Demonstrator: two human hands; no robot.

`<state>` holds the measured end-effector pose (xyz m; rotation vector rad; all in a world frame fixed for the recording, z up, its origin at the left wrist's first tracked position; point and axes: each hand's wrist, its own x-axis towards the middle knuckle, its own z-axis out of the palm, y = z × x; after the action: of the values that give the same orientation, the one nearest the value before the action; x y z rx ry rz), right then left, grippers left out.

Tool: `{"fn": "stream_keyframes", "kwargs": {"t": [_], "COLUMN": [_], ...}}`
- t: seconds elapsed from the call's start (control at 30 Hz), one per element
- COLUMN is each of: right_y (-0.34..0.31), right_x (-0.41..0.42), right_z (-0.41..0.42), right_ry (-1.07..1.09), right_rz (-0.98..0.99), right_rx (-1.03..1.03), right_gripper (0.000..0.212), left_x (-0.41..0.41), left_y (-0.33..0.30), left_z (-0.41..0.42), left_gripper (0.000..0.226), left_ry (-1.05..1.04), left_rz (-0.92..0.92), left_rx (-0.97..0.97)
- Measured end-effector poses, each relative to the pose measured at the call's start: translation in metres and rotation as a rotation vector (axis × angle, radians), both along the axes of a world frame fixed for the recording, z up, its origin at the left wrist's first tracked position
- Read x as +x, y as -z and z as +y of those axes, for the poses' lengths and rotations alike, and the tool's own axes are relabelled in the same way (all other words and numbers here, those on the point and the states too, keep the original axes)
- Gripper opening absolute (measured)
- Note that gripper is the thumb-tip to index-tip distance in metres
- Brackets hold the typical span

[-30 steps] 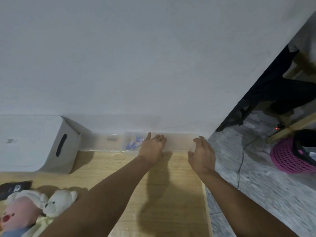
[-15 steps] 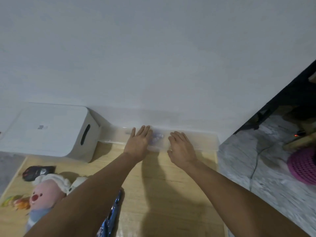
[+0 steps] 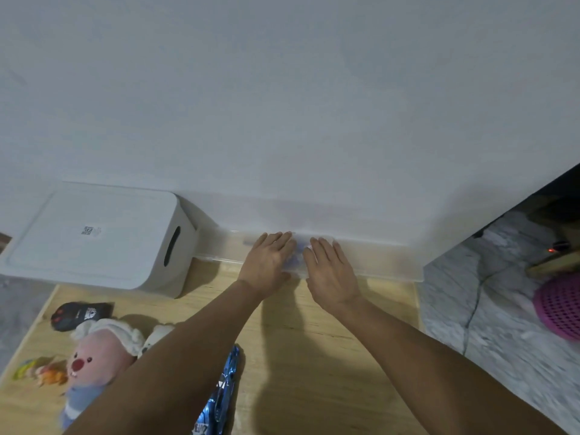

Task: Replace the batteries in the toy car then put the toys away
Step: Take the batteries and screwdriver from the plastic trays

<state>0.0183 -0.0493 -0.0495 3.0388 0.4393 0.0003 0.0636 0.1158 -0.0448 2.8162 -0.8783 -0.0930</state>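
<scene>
Both hands lie flat on a long clear plastic box [image 3: 376, 260] that sits at the far edge of the wooden table [image 3: 314, 340], against the white wall [image 3: 282, 105]. The box's long axis runs left to right, from 9 to 3 o'clock, along the wall. The left hand [image 3: 266, 265] and the right hand [image 3: 329, 271] rest side by side near the box's middle, fingers straight and close together, pointing toward 12 o'clock and gripping nothing. Something blue [image 3: 296, 257] shows through the plastic between the hands; what it is cannot be told.

At 9 o'clock from the box, just beside its left end, stands a white lidded bin [image 3: 94, 237] with a slot handle. At about 7 o'clock on the table lie a black remote control [image 3: 78, 315], a pink plush toy [image 3: 94, 362] and small colourful toys [image 3: 40, 372]. A blue toy car [image 3: 222, 394] lies at 6 o'clock, partly under the left forearm, its long axis running near to far. A pink basket [image 3: 558, 309] stands on the floor at 3 o'clock.
</scene>
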Motion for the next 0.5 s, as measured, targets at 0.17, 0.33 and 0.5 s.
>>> {"fn": "stream_keyframes", "kwargs": {"t": [0.17, 0.33, 0.5], "right_y": [0.009, 0.015, 0.012], "right_x": [-0.002, 0.003, 0.009], "right_z": [0.011, 0.024, 0.029], "right_ry": [-0.077, -0.146, -0.158], "right_rz": [-0.091, -0.071, -0.012], "right_rx": [-0.059, -0.153, -0.196], "right_gripper": [0.042, 0.042, 0.044], "left_x": [0.000, 0.002, 0.002], "left_y": [0.001, 0.005, 0.014], "left_z": [0.006, 0.009, 0.010], "left_gripper": [0.079, 0.067, 0.069], "left_ry": [0.008, 0.014, 0.027], "left_rz": [-0.013, -0.035, -0.046], "left_rx": [0.007, -0.036, -0.127]}}
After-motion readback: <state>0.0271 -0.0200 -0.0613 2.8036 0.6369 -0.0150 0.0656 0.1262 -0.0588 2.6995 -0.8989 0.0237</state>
